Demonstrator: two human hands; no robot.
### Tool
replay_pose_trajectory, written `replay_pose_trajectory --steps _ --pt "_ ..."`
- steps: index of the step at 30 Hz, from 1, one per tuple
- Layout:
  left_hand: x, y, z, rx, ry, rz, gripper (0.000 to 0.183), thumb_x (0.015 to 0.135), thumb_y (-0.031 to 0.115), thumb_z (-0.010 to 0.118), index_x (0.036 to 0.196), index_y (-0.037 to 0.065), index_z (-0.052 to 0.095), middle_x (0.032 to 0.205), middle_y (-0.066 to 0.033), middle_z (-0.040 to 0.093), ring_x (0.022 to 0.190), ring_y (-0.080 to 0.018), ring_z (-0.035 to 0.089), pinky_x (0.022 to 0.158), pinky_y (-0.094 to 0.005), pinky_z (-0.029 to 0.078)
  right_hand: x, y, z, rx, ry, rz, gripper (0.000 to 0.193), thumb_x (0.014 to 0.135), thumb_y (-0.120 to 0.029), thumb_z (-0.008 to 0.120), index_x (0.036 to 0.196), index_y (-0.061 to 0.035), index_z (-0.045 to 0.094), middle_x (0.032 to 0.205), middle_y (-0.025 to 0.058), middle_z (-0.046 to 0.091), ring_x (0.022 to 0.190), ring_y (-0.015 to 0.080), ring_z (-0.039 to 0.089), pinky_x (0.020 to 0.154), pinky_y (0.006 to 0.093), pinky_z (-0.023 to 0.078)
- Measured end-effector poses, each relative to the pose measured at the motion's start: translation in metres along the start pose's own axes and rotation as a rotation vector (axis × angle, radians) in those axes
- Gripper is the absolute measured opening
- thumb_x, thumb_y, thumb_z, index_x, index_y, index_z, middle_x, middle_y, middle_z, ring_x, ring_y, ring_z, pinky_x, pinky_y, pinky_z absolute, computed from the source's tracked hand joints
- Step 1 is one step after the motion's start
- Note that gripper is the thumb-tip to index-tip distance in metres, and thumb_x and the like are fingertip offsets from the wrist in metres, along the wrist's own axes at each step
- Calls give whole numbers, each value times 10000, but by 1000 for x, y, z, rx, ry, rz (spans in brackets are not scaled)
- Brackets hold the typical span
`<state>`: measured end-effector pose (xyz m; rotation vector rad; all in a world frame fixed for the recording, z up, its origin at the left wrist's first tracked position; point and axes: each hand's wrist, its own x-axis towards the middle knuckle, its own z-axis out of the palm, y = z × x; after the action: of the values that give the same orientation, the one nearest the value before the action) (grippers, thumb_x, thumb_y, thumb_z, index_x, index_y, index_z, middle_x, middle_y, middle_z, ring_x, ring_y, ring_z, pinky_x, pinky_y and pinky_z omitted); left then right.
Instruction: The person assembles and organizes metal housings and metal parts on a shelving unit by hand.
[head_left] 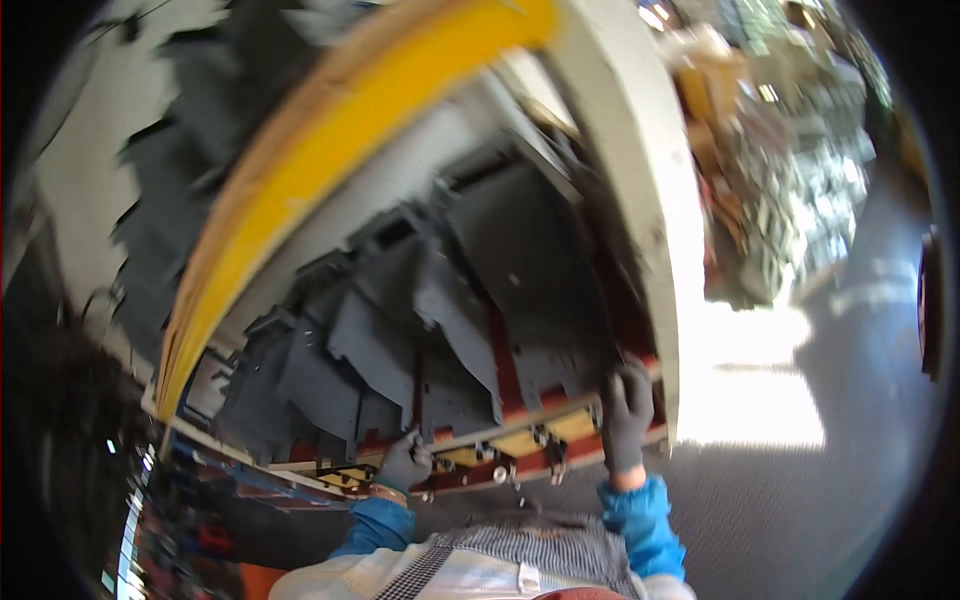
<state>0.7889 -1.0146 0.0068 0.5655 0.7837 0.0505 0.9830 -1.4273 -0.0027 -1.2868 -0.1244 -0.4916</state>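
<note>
Both of my hands wear grey gloves and are at the front of a rack that holds several dark grey sheet-metal panels. My left hand is closed with curled fingers at the rack's front rail, by the lower ends of the smaller panels. What it grips, if anything, is hidden. Further right, my right hand reaches up beside the lower right corner of the largest panel. Its fingers look bent over, and blur hides what they hold. Blue sleeves cover my forearms.
A yellow-edged beam arches over the panels and meets a pale post at right. More grey panels stand beyond it. Stacked pale parts fill the far right, next to a sunlit floor. Small clamps line the rack's front.
</note>
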Motion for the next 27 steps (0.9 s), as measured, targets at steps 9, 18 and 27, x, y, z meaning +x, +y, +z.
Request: replay_pose_trajectory --steps 9,18,27 --pt "-4 3 -13 -111 -106 52 151 1015 176 594 1159 159 638 886 25 615 724 -126 545 583 -252 477 -2 -14 10 -138 -49 -110 115 937 -30 625 1038 11 661 1180 163 638 1081 294 617 955 369 480" --pt "-7 -6 10 -57 -5 167 142 1021 184 587 1151 164 642 864 30 618 687 -124 537 563 -246 477 12 -20 8 -175 -94 -168 121 923 -33 644 1030 14 672 1207 152 637 1109 303 613 986 356 471" --pt "-18 -10 17 -88 28 146 135 1017 180 597 1141 153 646 858 27 626 666 -118 545 541 -242 476 7 -21 3 -160 -130 -144 111 924 -25 632 1017 27 665 1178 141 641 1103 284 616 979 343 468"
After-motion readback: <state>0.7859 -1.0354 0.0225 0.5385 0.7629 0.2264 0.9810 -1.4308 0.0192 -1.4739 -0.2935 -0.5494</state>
